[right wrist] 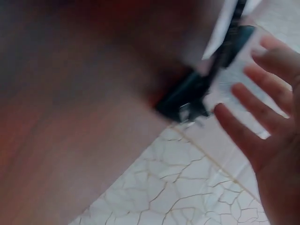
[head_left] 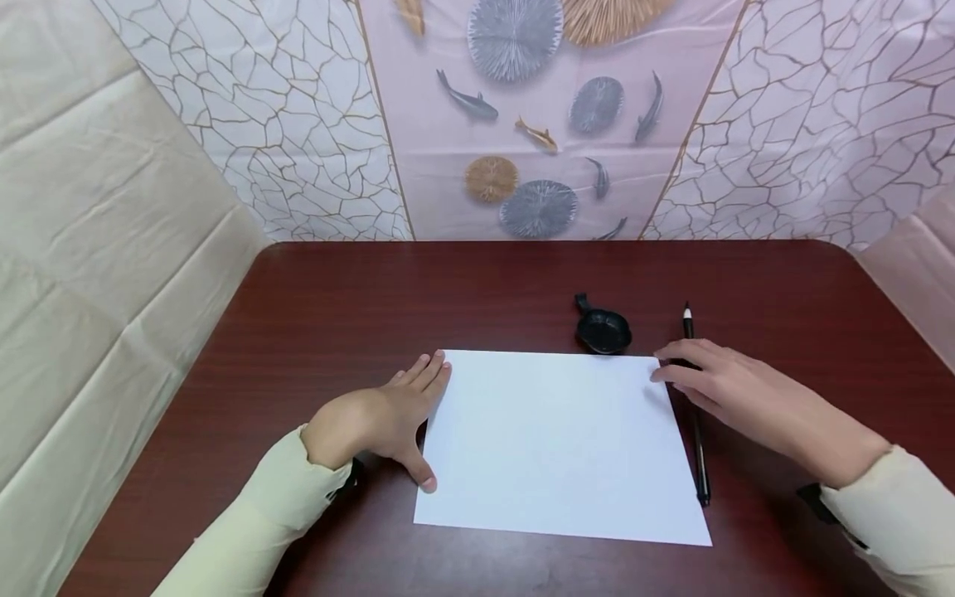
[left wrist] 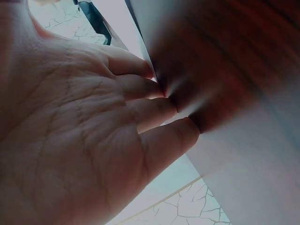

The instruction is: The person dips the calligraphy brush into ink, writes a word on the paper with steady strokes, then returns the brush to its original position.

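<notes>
A blank white sheet of paper point(head_left: 559, 448) lies on the dark red-brown table. My left hand point(head_left: 395, 419) rests at its left edge, fingers straight near the top corner and thumb spread lower down on the paper. In the left wrist view the fingertips point(left wrist: 185, 131) of that hand press down at the edge. My right hand point(head_left: 724, 385) is over the top right corner, its fingers loosely bent and holding nothing. Under it, along the sheet's right side, lies a black pen point(head_left: 699, 452) with a white tip, its middle partly hidden by the hand.
A small black pan-shaped dish point(head_left: 604, 332) with a short handle stands at the sheet's top edge. Behind the table point(head_left: 418, 290) hangs a patterned cloth point(head_left: 522, 157), and pale cloth point(head_left: 112, 207) covers the left side.
</notes>
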Available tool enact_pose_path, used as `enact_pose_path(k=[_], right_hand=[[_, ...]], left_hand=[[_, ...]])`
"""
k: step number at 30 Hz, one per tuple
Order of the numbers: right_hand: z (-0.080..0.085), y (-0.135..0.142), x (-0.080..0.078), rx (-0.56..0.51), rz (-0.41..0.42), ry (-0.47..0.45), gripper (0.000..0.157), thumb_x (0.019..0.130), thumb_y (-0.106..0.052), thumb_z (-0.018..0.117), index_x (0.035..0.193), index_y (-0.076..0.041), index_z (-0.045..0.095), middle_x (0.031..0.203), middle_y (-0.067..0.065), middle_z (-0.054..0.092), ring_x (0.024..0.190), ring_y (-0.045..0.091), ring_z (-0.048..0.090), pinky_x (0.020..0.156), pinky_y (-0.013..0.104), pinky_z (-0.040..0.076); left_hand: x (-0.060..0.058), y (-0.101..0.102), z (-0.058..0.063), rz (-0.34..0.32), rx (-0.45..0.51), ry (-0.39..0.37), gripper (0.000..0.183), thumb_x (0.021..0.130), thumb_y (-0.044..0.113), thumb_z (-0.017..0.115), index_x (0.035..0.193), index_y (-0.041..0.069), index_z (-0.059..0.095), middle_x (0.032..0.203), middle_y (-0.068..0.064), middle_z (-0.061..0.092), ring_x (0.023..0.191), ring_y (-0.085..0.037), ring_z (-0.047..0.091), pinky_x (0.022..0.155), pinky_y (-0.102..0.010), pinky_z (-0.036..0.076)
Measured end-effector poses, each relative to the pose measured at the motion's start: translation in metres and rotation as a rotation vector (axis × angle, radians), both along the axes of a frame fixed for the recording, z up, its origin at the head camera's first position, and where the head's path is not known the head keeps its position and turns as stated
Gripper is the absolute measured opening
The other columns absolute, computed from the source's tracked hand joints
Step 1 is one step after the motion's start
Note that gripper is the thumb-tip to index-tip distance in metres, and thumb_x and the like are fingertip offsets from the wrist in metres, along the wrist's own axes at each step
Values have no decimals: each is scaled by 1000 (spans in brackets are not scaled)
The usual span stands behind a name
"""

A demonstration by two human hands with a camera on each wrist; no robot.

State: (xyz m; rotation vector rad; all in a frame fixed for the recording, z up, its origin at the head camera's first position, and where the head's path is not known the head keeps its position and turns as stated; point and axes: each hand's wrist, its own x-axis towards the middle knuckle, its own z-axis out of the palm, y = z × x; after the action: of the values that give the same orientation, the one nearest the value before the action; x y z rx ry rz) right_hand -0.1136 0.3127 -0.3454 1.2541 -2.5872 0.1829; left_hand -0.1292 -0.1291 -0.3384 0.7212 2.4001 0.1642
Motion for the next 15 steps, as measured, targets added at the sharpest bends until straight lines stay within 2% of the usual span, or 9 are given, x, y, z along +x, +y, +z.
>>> enact_pose_path(k=[4,6,8,10,11,14,15], right_hand=[[-5,18,11,76,20,75,59,73,16,72,125,-13,71,133,14,63,119,34,60,87,53,55],[-6,25,16,97,29,105,58,75,13,66,127,-12,70,135,15,62,123,36,56,104,46,49],[-7,31,20,99,45,136,51,82,8,55,128,-10,70,136,15,61,125,36,54,121,37,33],[-8,36,21,100,64,163,44,98,4,40,127,-9,69,135,15,62,125,36,53,127,25,12],[-9,39,21,104,72,174,46,105,0,30,127,-9,69,135,15,62,125,35,52,126,21,2],[-12,46,22,125,85,208,65,116,-15,5,126,-10,69,132,16,64,123,34,51,126,22,-2],[-14,48,22,131,91,211,63,117,-14,7,125,-10,69,132,16,65,124,34,51,126,22,-2]], left_hand=[[-1,2,1,-10,-15,5,150,68,57,97,168,2,-1,176,-14,-14,163,-30,-12,130,-50,11],[-1,3,1,-15,-20,6,150,68,57,97,168,2,-1,176,-14,-14,163,-30,-11,130,-50,11],[0,3,1,-14,-18,6,150,68,57,97,168,1,-1,176,-14,-14,163,-30,-11,130,-50,11],[1,4,2,-9,-14,9,150,68,57,97,168,1,0,176,-14,-14,163,-30,-11,130,-50,11],[1,4,2,-6,-11,10,150,68,56,97,168,1,0,176,-14,-14,163,-30,-11,130,-51,11],[2,3,3,5,-6,7,150,68,55,98,168,1,0,176,-14,-13,163,-31,-11,130,-51,11],[3,3,3,8,-4,6,150,68,54,98,168,1,1,176,-14,-13,163,-31,-11,130,-51,11]])
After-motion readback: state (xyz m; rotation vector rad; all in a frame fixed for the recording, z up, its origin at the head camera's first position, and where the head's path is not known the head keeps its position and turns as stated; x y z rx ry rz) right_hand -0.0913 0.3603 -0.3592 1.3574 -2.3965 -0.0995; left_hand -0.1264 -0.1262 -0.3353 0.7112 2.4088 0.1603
